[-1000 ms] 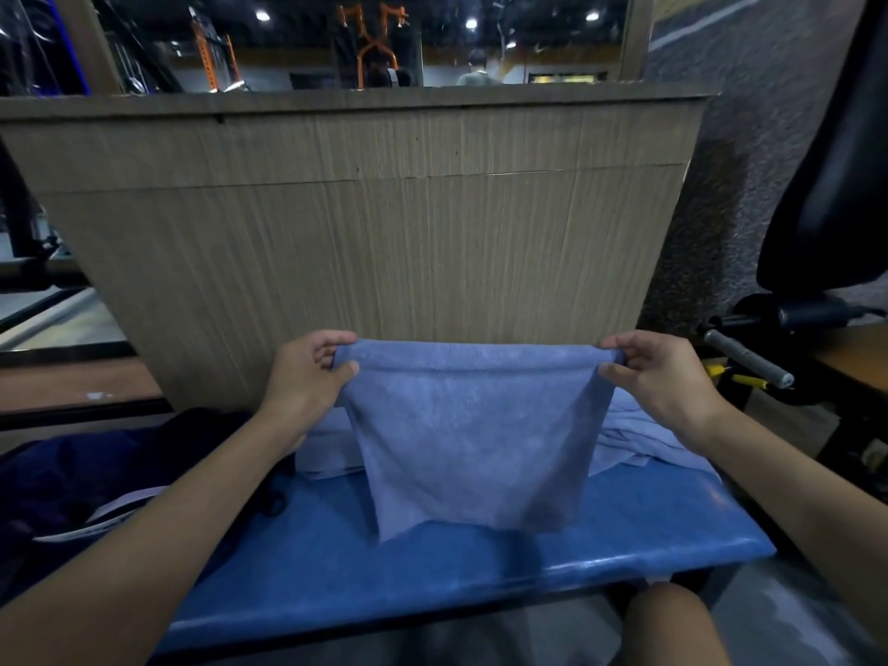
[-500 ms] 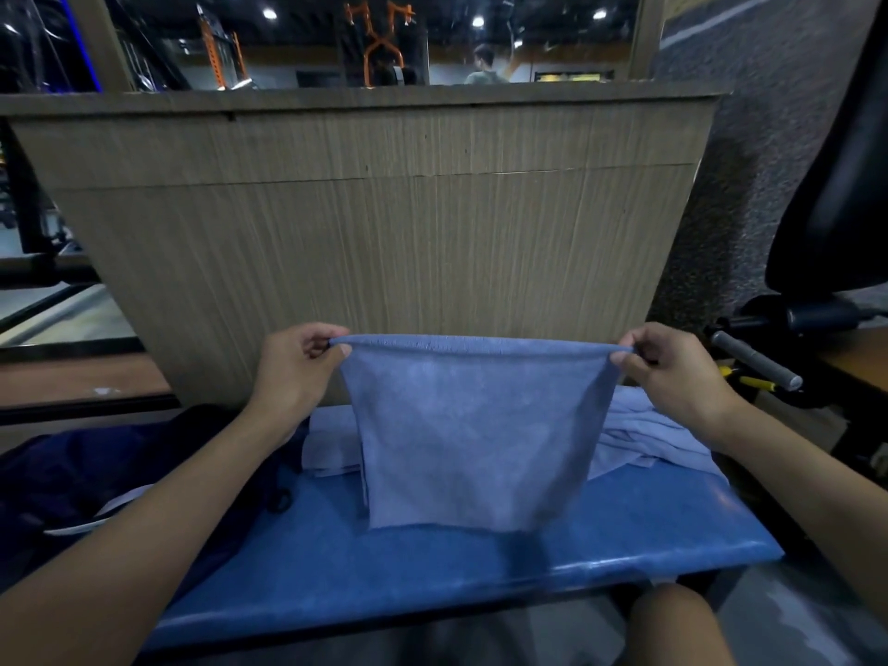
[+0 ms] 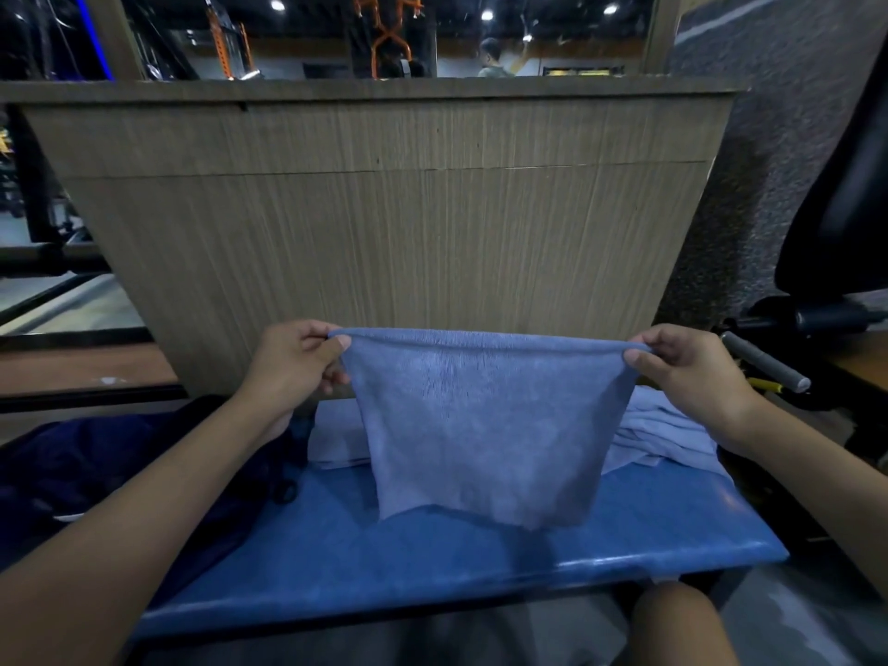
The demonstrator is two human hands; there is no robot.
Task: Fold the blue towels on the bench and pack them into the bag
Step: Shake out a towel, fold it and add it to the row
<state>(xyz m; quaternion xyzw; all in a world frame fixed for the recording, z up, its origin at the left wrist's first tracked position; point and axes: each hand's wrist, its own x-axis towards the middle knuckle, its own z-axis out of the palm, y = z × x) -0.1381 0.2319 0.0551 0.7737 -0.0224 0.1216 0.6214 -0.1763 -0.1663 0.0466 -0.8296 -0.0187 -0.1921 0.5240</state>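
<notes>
The left hand [image 3: 293,362] and right hand [image 3: 692,372] each pinch an upper corner of a light blue terry towel [image 3: 485,425]. It is stretched between them and hangs over the glossy blue padded bench [image 3: 432,560] (whether its lower edge touches the padding is unclear). Beyond the hands rises a brown wood-grain panel [image 3: 384,233]. Rumpled pale blue towels [image 3: 658,430] lie below the right hand, and a dark navy fabric bag [image 3: 96,473] slumps beneath the left forearm.
</notes>
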